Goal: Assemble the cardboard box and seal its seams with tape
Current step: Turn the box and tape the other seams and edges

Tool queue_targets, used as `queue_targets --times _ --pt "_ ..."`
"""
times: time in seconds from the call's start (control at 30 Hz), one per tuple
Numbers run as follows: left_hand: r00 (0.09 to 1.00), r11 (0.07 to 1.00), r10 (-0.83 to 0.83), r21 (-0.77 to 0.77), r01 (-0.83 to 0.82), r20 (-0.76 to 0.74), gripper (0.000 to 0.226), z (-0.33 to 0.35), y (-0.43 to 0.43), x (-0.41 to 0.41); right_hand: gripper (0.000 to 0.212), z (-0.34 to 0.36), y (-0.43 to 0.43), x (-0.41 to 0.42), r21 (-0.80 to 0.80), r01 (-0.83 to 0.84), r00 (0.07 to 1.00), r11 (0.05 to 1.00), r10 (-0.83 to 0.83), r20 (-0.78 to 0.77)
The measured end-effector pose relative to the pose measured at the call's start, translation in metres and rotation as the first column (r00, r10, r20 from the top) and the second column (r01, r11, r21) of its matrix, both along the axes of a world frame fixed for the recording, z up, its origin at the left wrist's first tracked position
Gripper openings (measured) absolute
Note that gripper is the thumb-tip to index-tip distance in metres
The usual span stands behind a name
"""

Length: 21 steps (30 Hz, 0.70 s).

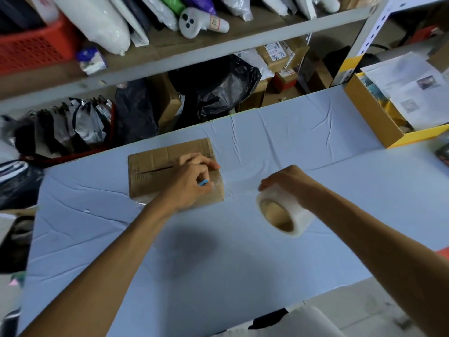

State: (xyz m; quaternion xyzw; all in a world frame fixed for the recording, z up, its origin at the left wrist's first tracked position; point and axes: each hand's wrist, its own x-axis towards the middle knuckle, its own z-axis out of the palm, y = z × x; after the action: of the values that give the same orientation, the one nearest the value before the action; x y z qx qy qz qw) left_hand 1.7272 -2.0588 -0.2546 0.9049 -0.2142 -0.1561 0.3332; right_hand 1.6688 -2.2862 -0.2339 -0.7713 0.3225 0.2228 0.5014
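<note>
A brown cardboard box (155, 173) sits on the light blue table (218, 259) with its top flaps folded shut; a dark slit shows between them. My left hand (194, 181) rests on the box's right end, closed around a small blue tool (203, 183). My right hand (286, 183) grips a roll of clear tape (283, 215) held just above the table, right of the box. A strip of clear tape (239, 184) stretches from the roll to the box's right edge.
An open yellow-brown carton (379, 117) with papers stands at the table's far right. Behind the table, a metal shelf (218, 45) holds bags, parcels and a red basket (31, 47). Black bags (213, 88) and boxes fill the space below.
</note>
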Motion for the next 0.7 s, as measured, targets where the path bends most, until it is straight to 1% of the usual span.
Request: queue_targets --times 0.03,0.07,0.1,0.13,0.17,0.23,0.27,0.33,0.4,0.47,0.53,0.6,0.67,0.7 --pt "1.0 1.0 -0.005 -0.012 0.005 -0.025 0.022 0.002 0.0 0.003 0.015 -0.003 -0.007 -0.001 -0.022 -0.01 1.0 1.0 0.01 0.03" --pt "0.999 1.0 -0.005 -0.014 0.005 -0.032 0.017 0.003 -0.002 0.005 0.011 -0.005 -0.011 -0.002 -0.044 -0.052 0.997 0.998 0.054 0.063" --pt "1.0 1.0 -0.01 -0.015 0.009 -0.016 0.014 0.004 -0.005 0.006 0.011 -0.008 -0.011 -0.004 -0.067 -0.106 0.988 0.992 0.112 0.101" --pt "1.0 1.0 -0.018 -0.013 0.018 0.002 0.013 0.003 -0.008 0.006 0.014 -0.012 -0.009 -0.006 -0.084 -0.148 0.977 0.985 0.159 0.142" --pt "1.0 1.0 -0.027 -0.016 0.027 0.011 0.012 0.003 -0.009 0.005 0.017 -0.017 -0.006 -0.007 -0.072 -0.161 0.969 0.984 0.172 0.178" --pt "0.999 0.998 -0.048 -0.03 0.048 0.021 0.016 0.002 -0.007 0.004 0.019 -0.023 0.0 -0.01 0.021 -0.152 0.961 0.988 0.143 0.238" --pt "0.998 0.998 -0.057 -0.036 0.057 0.024 0.017 0.001 -0.005 0.003 0.018 -0.027 0.003 -0.011 0.04 -0.169 0.955 0.985 0.154 0.253" --pt "0.999 0.998 -0.045 -0.036 0.046 0.016 0.013 0.002 -0.004 0.002 0.017 -0.035 0.006 -0.012 0.001 -0.24 0.936 0.971 0.232 0.264" --pt "1.0 0.999 -0.022 -0.048 0.023 0.013 0.01 0.001 -0.006 0.001 0.017 -0.044 0.007 -0.012 -0.05 -0.309 0.916 0.95 0.312 0.253" --pt "1.0 0.999 -0.005 -0.049 0.006 0.014 0.01 0.001 -0.007 -0.001 0.018 -0.052 0.006 -0.012 -0.081 -0.348 0.908 0.934 0.358 0.219" --pt "1.0 0.999 0.007 -0.041 -0.006 0.013 0.011 0.0 -0.007 -0.002 0.015 -0.057 0.004 -0.012 -0.128 -0.394 0.895 0.91 0.412 0.17" --pt "1.0 0.999 0.013 -0.044 -0.013 0.012 0.012 -0.001 -0.007 -0.003 0.005 -0.059 0.002 -0.016 -0.123 -0.466 0.871 0.876 0.478 0.11" --pt "1.0 0.999 0.019 -0.047 -0.018 0.014 0.014 -0.001 -0.008 -0.003 0.015 -0.064 0.0 -0.02 -0.089 -0.514 0.851 0.853 0.52 0.07" --pt "1.0 0.999 0.02 -0.048 -0.019 0.015 0.014 -0.001 -0.007 -0.003 0.014 -0.066 0.001 -0.022 -0.089 -0.513 0.853 0.854 0.518 0.055"
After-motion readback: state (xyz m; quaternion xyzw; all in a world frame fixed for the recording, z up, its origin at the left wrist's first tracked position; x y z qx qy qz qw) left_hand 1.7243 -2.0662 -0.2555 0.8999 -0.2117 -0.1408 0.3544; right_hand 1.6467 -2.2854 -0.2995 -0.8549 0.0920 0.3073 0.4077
